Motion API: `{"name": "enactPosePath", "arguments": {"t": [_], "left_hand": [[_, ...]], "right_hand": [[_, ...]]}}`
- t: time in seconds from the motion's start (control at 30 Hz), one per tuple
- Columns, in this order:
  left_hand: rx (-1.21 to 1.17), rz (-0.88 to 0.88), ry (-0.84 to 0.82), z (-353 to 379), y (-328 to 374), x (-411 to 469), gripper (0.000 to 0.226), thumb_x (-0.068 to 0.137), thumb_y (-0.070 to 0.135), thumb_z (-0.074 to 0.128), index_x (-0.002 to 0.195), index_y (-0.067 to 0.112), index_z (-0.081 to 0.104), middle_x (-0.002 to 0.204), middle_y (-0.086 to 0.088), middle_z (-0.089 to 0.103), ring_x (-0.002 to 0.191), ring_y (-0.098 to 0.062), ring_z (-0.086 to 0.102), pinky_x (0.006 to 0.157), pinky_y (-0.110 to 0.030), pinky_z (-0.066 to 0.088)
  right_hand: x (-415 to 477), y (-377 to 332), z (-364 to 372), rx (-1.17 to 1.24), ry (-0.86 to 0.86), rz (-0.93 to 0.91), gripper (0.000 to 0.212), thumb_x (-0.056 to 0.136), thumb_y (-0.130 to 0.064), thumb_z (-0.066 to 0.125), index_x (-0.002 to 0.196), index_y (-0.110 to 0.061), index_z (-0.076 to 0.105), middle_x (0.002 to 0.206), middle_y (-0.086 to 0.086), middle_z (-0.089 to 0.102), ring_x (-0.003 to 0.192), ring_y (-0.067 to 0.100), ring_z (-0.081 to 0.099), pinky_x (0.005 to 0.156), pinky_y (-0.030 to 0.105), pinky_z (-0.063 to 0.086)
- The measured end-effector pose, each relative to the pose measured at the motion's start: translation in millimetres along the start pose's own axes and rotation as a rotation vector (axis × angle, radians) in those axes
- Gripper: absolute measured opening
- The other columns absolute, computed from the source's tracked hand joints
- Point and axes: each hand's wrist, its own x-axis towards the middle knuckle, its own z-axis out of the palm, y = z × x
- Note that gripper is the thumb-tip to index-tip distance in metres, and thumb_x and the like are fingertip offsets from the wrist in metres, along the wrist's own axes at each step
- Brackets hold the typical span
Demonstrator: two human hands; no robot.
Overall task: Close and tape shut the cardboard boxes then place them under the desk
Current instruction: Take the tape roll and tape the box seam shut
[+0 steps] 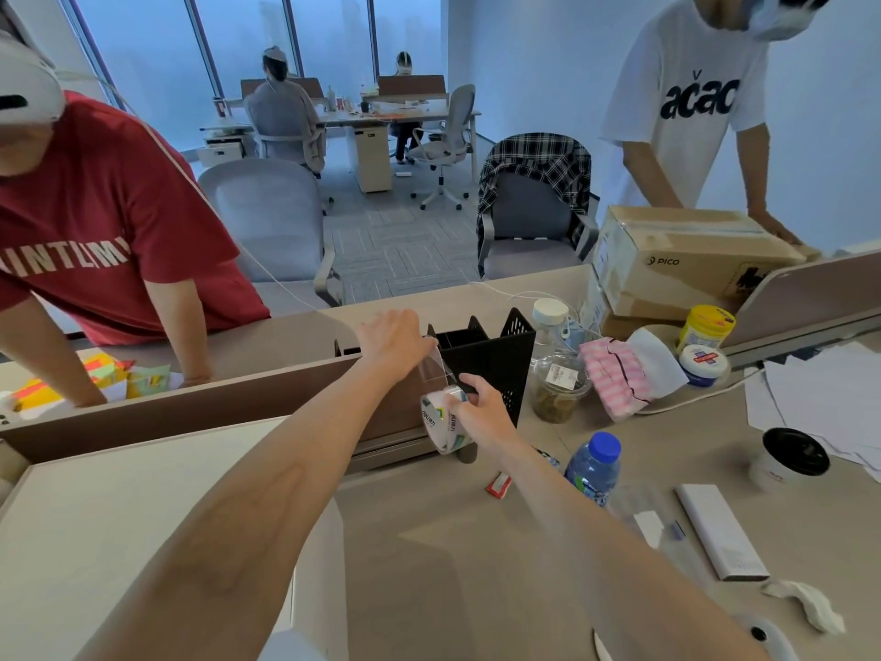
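My right hand (479, 405) grips a roll of clear packing tape (441, 419) above the desk, in front of the black mesh organizer. A strip of clear tape (436, 367) runs up from the roll to my left hand (393, 338), which pinches its free end near the top of the brown desk divider. A pale box (119, 508) with a closed flat top sits at the lower left, under my left forearm. Across the desk at the right stands a taped cardboard box (686, 257) marked PICO, with another person's hands on it.
A black mesh organizer (491, 355), a jar (558, 388), a pink cloth (619, 376), a blue-capped bottle (596, 467), a coffee cup (791, 458) and a white slab (720, 529) crowd the right of the desk. A person in red (105, 221) leans on the far desk at left.
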Motion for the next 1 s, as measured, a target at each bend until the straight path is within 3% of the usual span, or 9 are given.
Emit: {"name": "enactPosePath", "arguments": {"t": [0.17,0.3,0.43,0.57,0.67,0.77,0.87,1.0], "left_hand": [[0.023,-0.029,-0.173,-17,1,5,0.041,0.088,0.047,0.06,0.105,0.01,0.06,0.107,-0.007,0.062,0.096,-0.028,0.057,0.072,-0.032,0.035],[0.091,-0.022,-0.212,-23,3,11,0.042,0.084,0.053,0.062,0.1,0.014,0.066,0.106,-0.006,0.065,0.083,-0.023,0.05,0.072,-0.033,0.038],[0.185,-0.06,-0.248,-26,-2,15,0.064,0.077,0.073,0.057,0.103,0.015,0.063,0.11,-0.004,0.064,0.103,-0.029,0.059,0.09,-0.043,0.045],[0.024,-0.17,-0.319,-23,-26,17,0.09,0.066,0.082,0.054,0.128,0.018,0.054,0.128,-0.006,0.059,0.118,-0.032,0.054,0.097,-0.046,0.044],[-0.089,-0.207,-0.327,-19,-39,17,0.106,0.052,0.088,0.054,0.134,0.021,0.05,0.131,-0.005,0.057,0.12,-0.032,0.053,0.1,-0.048,0.044],[-0.129,-0.204,-0.286,-14,-46,10,0.087,0.067,0.08,0.058,0.125,0.015,0.055,0.123,-0.008,0.06,0.114,-0.031,0.056,0.094,-0.044,0.047],[-0.17,-0.164,-0.204,-8,-46,-3,0.06,0.078,0.07,0.058,0.096,0.013,0.057,0.107,-0.011,0.064,0.1,-0.031,0.058,0.083,-0.04,0.05],[-0.17,-0.093,-0.062,-8,-46,-19,0.047,0.085,0.052,0.062,0.106,0.011,0.056,0.114,-0.01,0.057,0.112,-0.031,0.049,0.088,-0.043,0.046]], "right_hand": [[0,4,2,0.003,-0.002,0.017,0.058,0.096,-0.021,0.058,0.149,-0.019,0.035,0.12,0.007,0.062,0.092,0.006,0.06,0.065,0.014,0.048],[0,6,2,-0.021,-0.01,0.005,0.056,0.097,-0.021,0.057,0.148,-0.018,0.035,0.124,0.009,0.061,0.088,0.003,0.059,0.056,0.009,0.044],[2,8,0,-0.035,0.005,-0.006,0.056,0.097,-0.022,0.058,0.148,-0.017,0.035,0.126,0.007,0.061,0.087,0.001,0.059,0.058,0.009,0.045],[2,11,-1,-0.049,0.026,0.002,0.056,0.096,-0.024,0.059,0.147,-0.017,0.036,0.13,0.009,0.058,0.091,0.005,0.059,0.06,0.012,0.047],[2,14,4,-0.054,0.073,0.028,0.055,0.094,-0.03,0.062,0.143,-0.014,0.042,0.12,0.006,0.061,0.093,0.008,0.06,0.066,0.014,0.048],[4,19,10,-0.048,0.117,0.075,0.056,0.09,-0.04,0.066,0.135,-0.012,0.049,0.113,0.001,0.059,0.1,0.013,0.059,0.076,0.021,0.048],[6,23,15,-0.052,0.119,0.105,0.056,0.088,-0.047,0.066,0.13,-0.012,0.054,0.116,0.002,0.061,0.108,0.017,0.059,0.09,0.031,0.05],[1,12,16,-0.048,0.144,0.091,0.048,0.092,-0.045,0.061,0.128,-0.014,0.055,0.117,0.002,0.063,0.109,0.017,0.059,0.094,0.032,0.048]]}}
